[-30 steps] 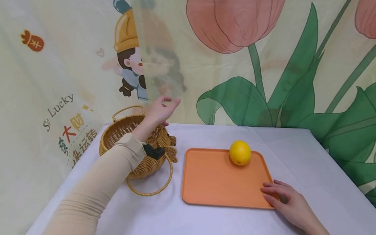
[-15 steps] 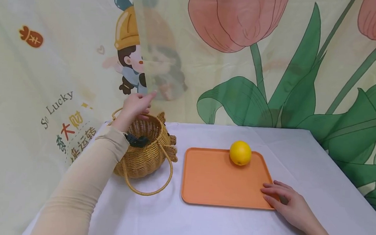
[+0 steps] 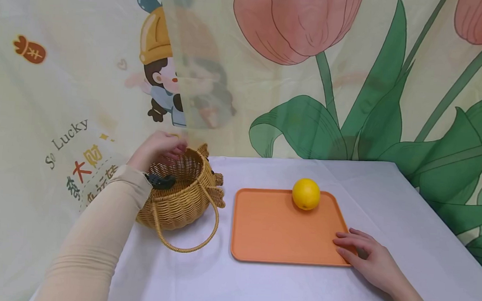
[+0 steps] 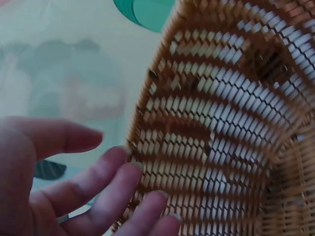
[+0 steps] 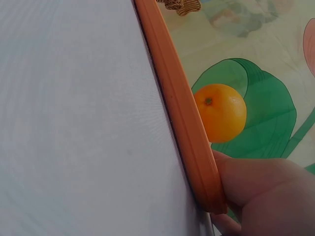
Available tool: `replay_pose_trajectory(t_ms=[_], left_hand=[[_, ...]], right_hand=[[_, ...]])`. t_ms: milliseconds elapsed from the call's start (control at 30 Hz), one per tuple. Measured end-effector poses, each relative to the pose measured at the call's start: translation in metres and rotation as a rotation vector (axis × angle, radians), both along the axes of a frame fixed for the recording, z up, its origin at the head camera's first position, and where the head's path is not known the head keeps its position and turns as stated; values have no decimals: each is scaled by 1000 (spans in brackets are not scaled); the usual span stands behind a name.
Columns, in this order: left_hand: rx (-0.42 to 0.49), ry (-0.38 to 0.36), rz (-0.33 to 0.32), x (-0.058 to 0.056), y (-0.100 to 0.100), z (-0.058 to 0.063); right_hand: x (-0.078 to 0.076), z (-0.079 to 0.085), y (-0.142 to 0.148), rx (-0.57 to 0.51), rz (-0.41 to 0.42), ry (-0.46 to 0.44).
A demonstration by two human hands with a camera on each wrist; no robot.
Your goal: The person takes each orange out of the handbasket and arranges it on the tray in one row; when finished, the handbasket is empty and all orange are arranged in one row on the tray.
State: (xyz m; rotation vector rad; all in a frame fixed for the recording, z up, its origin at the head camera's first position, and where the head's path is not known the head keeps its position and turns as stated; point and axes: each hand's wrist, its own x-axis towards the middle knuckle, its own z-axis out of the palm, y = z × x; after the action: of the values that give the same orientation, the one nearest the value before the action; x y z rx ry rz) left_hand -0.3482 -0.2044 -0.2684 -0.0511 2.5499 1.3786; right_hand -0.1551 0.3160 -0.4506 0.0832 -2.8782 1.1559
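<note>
My left hand (image 3: 159,148) is over the back of a round wicker basket (image 3: 179,214), its fingers loosely bent with nothing between them. In the left wrist view, the fingertips are right at the basket rim and the thumb stands apart from them. The part of the basket's inside seen there is bare weave. My right hand (image 3: 369,262) rests at the right edge of an orange tray (image 3: 272,239), fingertips over its rim. The right wrist view shows the thumb against the tray's corner. At the tray's back edge sits an orange (image 3: 306,194).
A rope-like basket handle (image 3: 188,249) hangs down in front onto the white tablecloth (image 3: 214,288). Small wicker fins (image 3: 217,196) jut from the basket toward the tray. Behind the table hangs a printed curtain (image 3: 225,135).
My left hand has moved left and lower, from above the basket's right side to its back rim. The right hand, tray and orange stay in place.
</note>
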Motion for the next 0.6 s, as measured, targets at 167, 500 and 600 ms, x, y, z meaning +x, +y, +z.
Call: replay_pose_trajectory(t_ms=[167,500,600], left_hand=[[-167,-105,-103,-5,-11,-13],[-361,-142,-191,0,-15,-32],[-380,-211,-273,1,-14,-33]], right_hand=[[-1,1,0,2,8,9],[-1,1,1,11,9,15],[-1,0,2,9,13,20]])
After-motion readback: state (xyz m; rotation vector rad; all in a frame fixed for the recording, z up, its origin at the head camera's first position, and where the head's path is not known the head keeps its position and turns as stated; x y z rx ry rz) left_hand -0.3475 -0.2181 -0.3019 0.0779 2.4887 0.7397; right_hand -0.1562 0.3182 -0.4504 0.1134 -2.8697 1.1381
